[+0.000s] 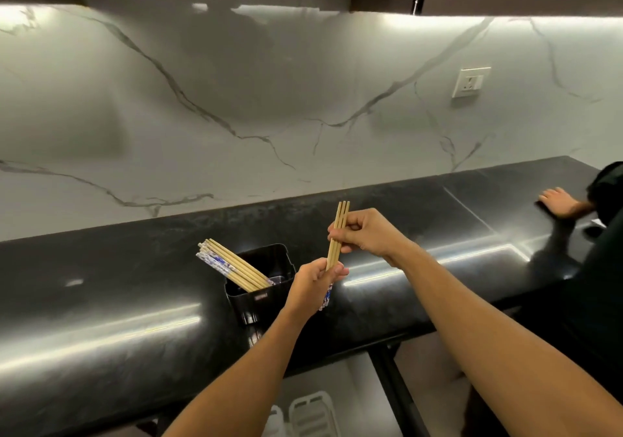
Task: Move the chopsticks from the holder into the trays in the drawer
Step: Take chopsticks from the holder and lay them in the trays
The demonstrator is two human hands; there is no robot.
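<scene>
Now, while your right hand [367, 234] pinches the bamboo chopsticks [341, 214] above your left hand [315, 281] gripping their lower ends, square them before lowering into the white trays [313, 414] beneath.

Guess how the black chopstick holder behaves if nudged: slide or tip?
Probably slides before tipping: the holder looks squat and boxy, and the countertop is glossy. Likely light; it looks like thin plastic. The chopsticks in it all lean out past its left rim, so a push toward that side might tilt it.
</scene>
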